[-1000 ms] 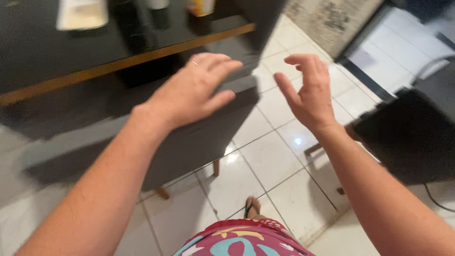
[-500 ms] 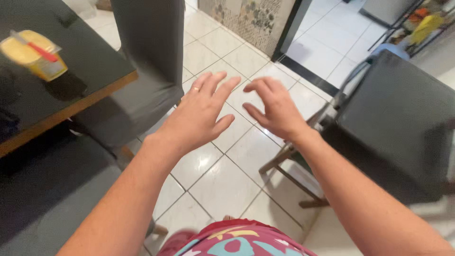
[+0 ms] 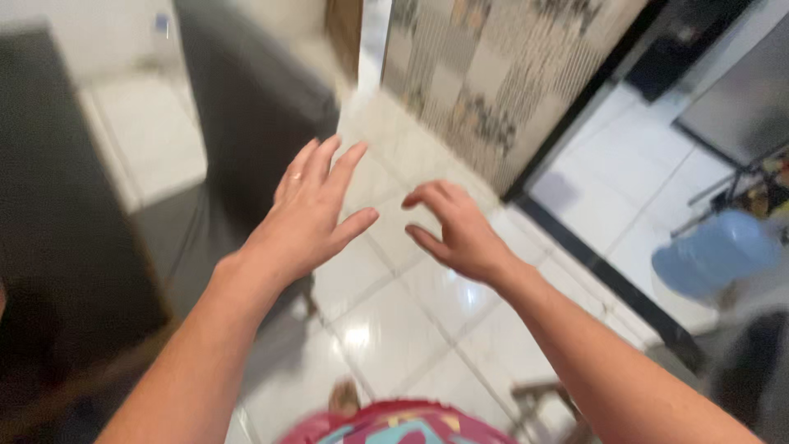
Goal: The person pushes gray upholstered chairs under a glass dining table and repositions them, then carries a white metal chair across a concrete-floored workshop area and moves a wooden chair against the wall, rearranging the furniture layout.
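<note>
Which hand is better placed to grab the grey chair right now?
Left, probably. The left hand is open and hovers just beside the grey chair. The right hand, fingers curled, is over the tiled floor, farther from it.

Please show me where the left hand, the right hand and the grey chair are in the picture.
left hand [image 3: 308, 218]: head view, on the back of the hand.
right hand [image 3: 460, 234]: head view, on the back of the hand near the knuckles.
grey chair [image 3: 246, 107]: head view, on the upright backrest.
</note>
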Available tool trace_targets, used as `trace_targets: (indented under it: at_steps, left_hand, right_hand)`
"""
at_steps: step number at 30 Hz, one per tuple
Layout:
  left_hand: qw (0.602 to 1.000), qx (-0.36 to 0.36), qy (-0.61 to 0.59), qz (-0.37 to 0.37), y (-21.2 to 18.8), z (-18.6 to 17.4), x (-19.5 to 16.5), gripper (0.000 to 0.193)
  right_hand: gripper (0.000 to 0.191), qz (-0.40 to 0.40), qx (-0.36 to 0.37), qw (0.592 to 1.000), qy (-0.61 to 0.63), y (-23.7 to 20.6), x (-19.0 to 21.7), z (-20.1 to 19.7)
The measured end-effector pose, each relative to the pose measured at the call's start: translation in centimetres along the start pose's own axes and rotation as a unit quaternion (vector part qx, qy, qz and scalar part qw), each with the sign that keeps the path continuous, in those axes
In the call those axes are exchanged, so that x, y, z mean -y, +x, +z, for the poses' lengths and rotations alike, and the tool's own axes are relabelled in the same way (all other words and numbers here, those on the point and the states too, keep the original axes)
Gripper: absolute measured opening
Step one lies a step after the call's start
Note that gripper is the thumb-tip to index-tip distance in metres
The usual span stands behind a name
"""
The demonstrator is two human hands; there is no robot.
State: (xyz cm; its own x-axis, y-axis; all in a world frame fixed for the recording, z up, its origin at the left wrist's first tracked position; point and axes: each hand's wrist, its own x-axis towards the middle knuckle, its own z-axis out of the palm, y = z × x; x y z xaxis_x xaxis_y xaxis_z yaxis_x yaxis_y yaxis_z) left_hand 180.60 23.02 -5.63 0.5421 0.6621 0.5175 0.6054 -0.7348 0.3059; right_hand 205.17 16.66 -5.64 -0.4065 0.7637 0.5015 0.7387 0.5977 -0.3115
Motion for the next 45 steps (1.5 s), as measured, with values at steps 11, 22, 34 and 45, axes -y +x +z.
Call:
trace_targets:
  at_steps: [11,22,34,45]
  left_hand:
    - [0.959,0.061,0.123,-0.249,21.6,4.3,19.0,0.092]
    - [0.818,0.08,0.211,-0.528,32.0,6.3,26.9,0.11]
    - [0.719,-0.047,0.312,-0.62,25.6,4.9,29.4,0.099]
    - [0.464,-0.177,0.385,-0.778,24.9,7.6,26.0,0.052]
  right_hand:
    - [0.028,-0.022,0.04,0.997,0.07,20.5,-24.4,4.8]
    - [0.033,-0.277,0.202,0.922,0.18,49.2,-42.5,15.5]
    - [0.094,-0.656,0.17,0.713,0.179,65.6,-22.0,30.4]
    - [0.089,-0.696,0.304,0.648,0.048,69.1,-15.2,35.2]
